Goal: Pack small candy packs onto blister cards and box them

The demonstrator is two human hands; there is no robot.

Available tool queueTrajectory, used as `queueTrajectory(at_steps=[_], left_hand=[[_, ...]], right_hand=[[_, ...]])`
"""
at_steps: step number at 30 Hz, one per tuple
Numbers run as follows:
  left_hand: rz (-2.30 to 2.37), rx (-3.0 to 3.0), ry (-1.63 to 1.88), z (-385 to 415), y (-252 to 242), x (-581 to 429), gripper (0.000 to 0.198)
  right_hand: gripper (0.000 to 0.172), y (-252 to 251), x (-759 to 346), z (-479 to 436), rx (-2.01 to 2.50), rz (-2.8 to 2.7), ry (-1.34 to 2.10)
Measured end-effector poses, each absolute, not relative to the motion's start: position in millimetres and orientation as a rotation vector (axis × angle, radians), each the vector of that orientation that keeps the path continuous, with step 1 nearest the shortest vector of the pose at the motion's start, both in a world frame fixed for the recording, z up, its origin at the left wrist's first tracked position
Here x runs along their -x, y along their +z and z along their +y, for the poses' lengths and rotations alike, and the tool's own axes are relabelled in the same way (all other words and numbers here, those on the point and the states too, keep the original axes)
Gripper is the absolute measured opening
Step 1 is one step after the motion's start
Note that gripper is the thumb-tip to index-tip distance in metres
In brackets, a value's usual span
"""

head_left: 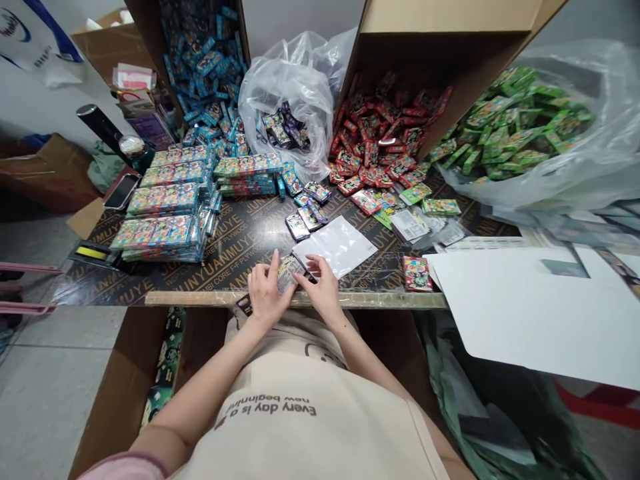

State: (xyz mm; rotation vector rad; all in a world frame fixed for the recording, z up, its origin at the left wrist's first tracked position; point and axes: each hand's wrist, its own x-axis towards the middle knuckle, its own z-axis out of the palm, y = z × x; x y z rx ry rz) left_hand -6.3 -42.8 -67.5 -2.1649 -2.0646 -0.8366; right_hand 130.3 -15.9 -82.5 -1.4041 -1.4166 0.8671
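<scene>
At the near edge of the dark plywood table (200, 280), my left hand (264, 293) and my right hand (323, 290) close together on a small colourful card packet (287, 272). Both hands pinch it from either side. A clear plastic sleeve (336, 245) lies just beyond my right hand. Several loose dark packets (306, 215) sit behind it. A red packet (417, 273) lies alone to the right.
Stacks of filled sleeves (165, 207) stand at the left. Cardboard boxes hold blue packets (210, 60) and red packets (380, 133). Clear bags hold dark packets (285, 127) and green packets (515, 120). A white sheet (530, 313) overhangs at the right. A phone (120, 191) lies far left.
</scene>
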Motion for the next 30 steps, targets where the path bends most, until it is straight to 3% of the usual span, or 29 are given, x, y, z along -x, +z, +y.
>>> queueTrajectory(at_steps=[6,10,13,16,21,23,26,28,30], left_hand=[[-1.997,2.291,-1.042,-43,-72,11,0.063],[-2.007,2.474,-1.018,-42,-61,32,0.062],[-2.076,2.194,-1.083,-37,-46,70,0.067],[-2.164,1.917,-1.474,-33,-35,106,0.095],[-2.01,2.563,-2.371,-37,-31,87,0.124],[-1.923,2.632,-2.534,-39,-26,61,0.118],[-1.816,2.404,-2.869,-38,-13,33,0.091],[-1.786,2.309,-2.972,-38,-7,24,0.082],[-1.846,2.343,-2.902,-40,-6,18,0.078]], right_hand=[[0.026,-83,-136,-7,1.402,-1.595,0.882],[0.032,-66,-151,-1,1.211,-1.751,0.951],[0.032,-54,-169,3,1.285,-1.475,0.887],[0.038,-51,-178,5,1.34,-1.0,0.994],[0.054,-54,-138,-22,1.219,-0.685,1.48],[0.055,-54,-118,-40,1.172,-0.703,1.692],[0.052,-54,-107,-58,1.075,-0.912,1.997],[0.048,-54,-111,-57,1.074,-1.181,1.907],[0.042,-56,-116,-50,1.074,-1.478,1.533]])
